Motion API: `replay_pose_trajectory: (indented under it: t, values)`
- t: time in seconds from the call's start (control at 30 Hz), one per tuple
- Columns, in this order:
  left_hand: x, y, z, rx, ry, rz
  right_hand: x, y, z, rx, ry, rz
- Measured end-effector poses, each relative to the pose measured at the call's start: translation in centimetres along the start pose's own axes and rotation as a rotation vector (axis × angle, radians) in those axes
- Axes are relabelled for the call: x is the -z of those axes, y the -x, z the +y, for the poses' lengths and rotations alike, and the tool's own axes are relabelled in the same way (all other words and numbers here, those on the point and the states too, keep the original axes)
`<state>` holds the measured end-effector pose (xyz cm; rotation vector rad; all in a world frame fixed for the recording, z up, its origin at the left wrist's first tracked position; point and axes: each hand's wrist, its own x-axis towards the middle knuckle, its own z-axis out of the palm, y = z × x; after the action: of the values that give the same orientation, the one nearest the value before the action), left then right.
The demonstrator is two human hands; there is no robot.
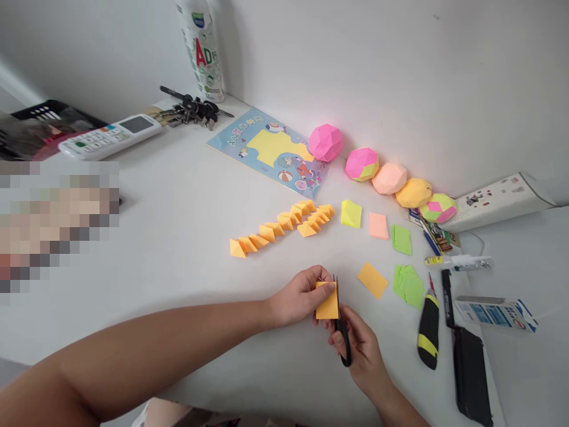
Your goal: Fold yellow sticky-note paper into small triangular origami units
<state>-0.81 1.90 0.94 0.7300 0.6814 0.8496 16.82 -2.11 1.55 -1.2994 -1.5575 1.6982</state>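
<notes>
Near the table's front, my left hand [299, 298] pinches an orange paper piece [326, 303], its thumb on top. My right hand [361, 351] holds black scissors [345, 344] by the handles, with the blades along the paper's right edge. Another orange paper [373, 280] lies flat to the right. Folded orange paper pieces [268, 233] form a row beyond my hands. Yellow paper [351, 214], peach paper [379, 226], a green stack [402, 239] and loose green papers [408, 286] lie to the right.
Faceted paper balls, one pink [326, 142], line the wall beside a blue printed sheet [249, 139]. A black-yellow tool [429, 332] and black case [473, 373] lie right. Back left are a remote [111, 136], keys [195, 111] and a spray can [204, 59]. A blurred area covers the left.
</notes>
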Motion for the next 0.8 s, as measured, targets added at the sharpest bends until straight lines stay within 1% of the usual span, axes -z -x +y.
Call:
replay_pose_trajectory:
  t: [0.3,0.6,0.8]
  values:
    - [-0.08,0.03,0.15,0.008,0.019,0.015,0.19,-0.05,-0.64,-0.015,0.007,-0.04]
    - [-0.14,0.1,0.32,0.013,0.034,0.038,0.21,-0.01,0.1,-0.016,0.011,0.002]
    - [-0.16,0.13,0.36,0.016,0.025,0.049,0.1,0.16,-0.14,-0.013,0.023,0.012]
